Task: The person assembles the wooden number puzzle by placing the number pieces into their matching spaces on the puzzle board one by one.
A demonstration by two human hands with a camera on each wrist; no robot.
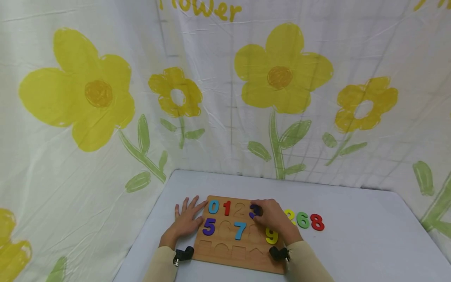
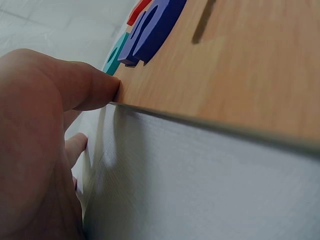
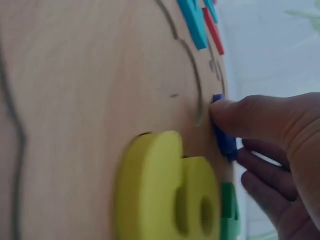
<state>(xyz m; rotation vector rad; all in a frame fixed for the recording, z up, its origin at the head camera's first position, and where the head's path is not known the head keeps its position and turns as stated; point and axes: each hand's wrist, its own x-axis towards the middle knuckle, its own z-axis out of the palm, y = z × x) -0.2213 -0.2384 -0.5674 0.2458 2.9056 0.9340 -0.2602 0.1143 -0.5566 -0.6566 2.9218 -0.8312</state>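
A wooden number puzzle board [image 1: 225, 259] lies on the table. My left hand [image 1: 186, 221] rests at its left edge with spread fingers; in the left wrist view the thumb [image 2: 95, 87] touches the board's edge. At the upper right, my right hand [image 1: 274, 217] pinches a dark blue number 3 [image 3: 222, 131] between thumb and fingers. On the board sit a blue 0 [image 1: 213, 206], red 1 [image 1: 227, 208], purple 5 [image 1: 209, 226], blue 7 [image 1: 240, 230] and yellow 9 [image 1: 271, 236]. A green piece [image 3: 228, 212] beyond the 9 is hidden by my right hand in the head view.
Right of the board lie a yellow 2 [image 1: 289, 214], partly covered by my right hand, a green 6 [image 1: 302, 220] and a red 8 [image 1: 317, 222]. Recesses, including a 2-shaped one [image 1: 240, 210], show in the board. A flower-printed cloth [image 1: 218, 149] hangs behind the white table [image 1: 366, 227].
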